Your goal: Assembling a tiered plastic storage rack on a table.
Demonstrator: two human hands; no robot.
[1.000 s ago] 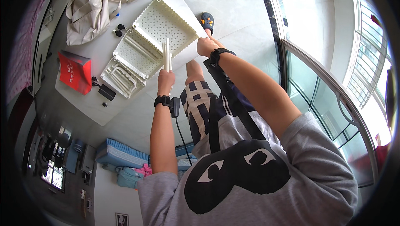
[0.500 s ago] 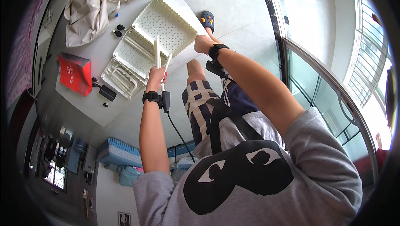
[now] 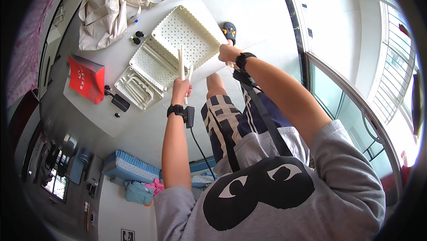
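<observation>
My left hand point(image 3: 179, 89) is closed around several cream-white tubes point(image 3: 181, 63), which point up across the baskets. Beyond it a large perforated cream basket point(image 3: 187, 30) with a scalloped rim lies on the white table. Against its lower right corner is my right hand point(image 3: 230, 53), fingers curled; what they hold, if anything, is hidden. A second cream basket point(image 3: 149, 63) lies next to the large one, with tubes along one side. Nearest the table's left part, a smaller cream basket point(image 3: 137, 90) holds curved white frame pieces point(image 3: 138, 85).
A beige bag point(image 3: 103, 12) and a red paper bag point(image 3: 86, 80) are on the white table point(image 3: 104, 118). Small black castors point(image 3: 138, 37) and a black box-shaped device point(image 3: 120, 102) lie around the baskets. Glass sliding doors point(image 3: 329, 85) stand at right.
The whole view has shifted, so table and baskets appear farther right and slightly lower. My left hand still grips the tubes, and my right hand stays by the large basket's corner.
</observation>
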